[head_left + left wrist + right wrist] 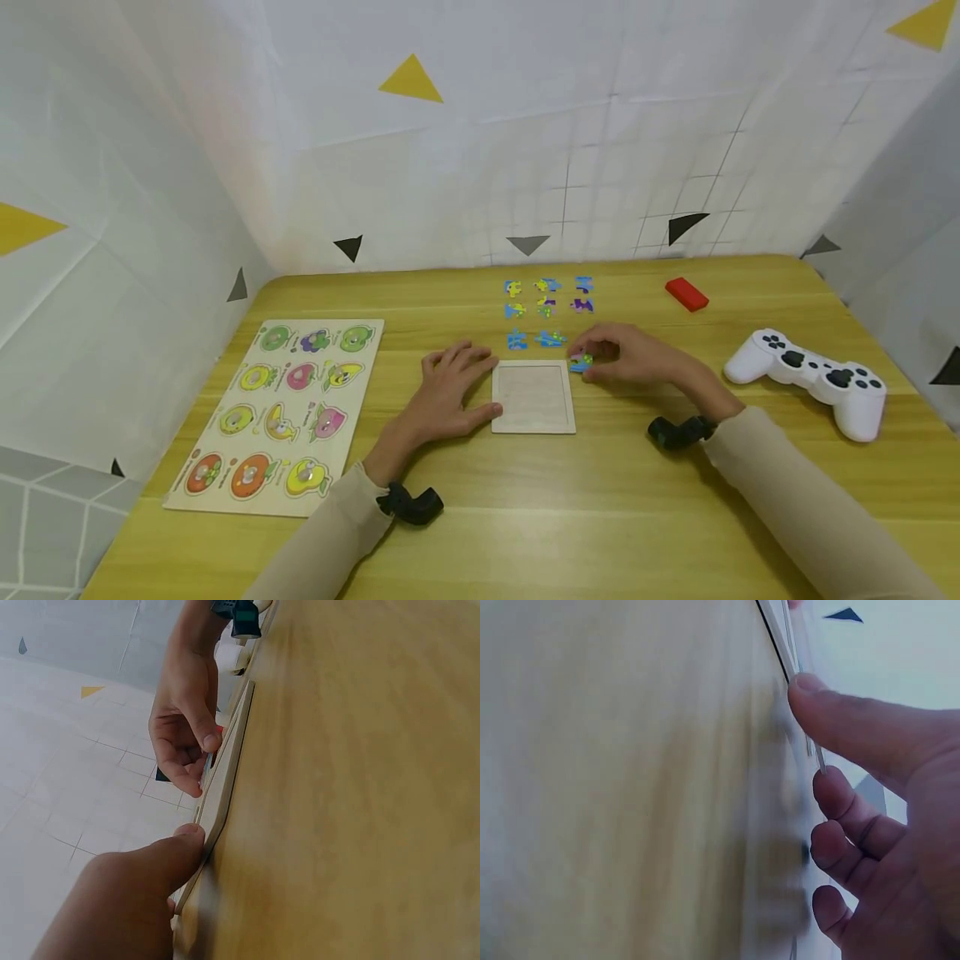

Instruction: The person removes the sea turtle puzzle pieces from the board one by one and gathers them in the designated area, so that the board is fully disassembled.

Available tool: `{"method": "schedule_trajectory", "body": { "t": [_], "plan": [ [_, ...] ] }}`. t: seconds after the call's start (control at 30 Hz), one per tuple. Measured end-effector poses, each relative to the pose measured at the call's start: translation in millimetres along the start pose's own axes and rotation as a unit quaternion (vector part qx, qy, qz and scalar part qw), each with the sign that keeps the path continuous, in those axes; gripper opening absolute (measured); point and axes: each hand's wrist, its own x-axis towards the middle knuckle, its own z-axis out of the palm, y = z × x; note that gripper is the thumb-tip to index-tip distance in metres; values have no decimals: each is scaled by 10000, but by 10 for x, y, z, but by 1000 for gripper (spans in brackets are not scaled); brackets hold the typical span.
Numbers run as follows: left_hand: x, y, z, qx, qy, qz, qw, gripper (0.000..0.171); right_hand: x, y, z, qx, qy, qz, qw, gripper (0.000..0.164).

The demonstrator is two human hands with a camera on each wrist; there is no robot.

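A square wooden puzzle tray [533, 397] with a raised rim lies on the table, its inside bare. At its left edge is my left hand [450, 396], fingers spread, with the thumb touching the rim in the left wrist view. Between thumb and fingertips, my right hand [626, 354] pinches a puzzle piece [581, 363] coloured blue, green and purple at the tray's upper right corner. In the right wrist view only the thin edge of the piece [820, 759] shows. Several loose jigsaw pieces [551, 338] lie in rows behind the tray.
To the left lies a wooden fruit puzzle board [296, 400]. A white game controller [813, 372] sits at the right, and a red block [686, 294] lies near the back edge. A white patterned cloth [465, 183] hangs behind the table.
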Motion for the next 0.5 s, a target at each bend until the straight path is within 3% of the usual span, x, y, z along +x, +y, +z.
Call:
{"method": "schedule_trajectory", "body": {
  "t": [0.33,0.5],
  "plan": [
    [1,1,6,17,-61,-34,10000,70,55,67,-112,-317,207,310,9988,34],
    [-1,-1,10,-15,-30,-27,10000,70,80,104,-125,-303,276,264,9988,35]
  ]
}}
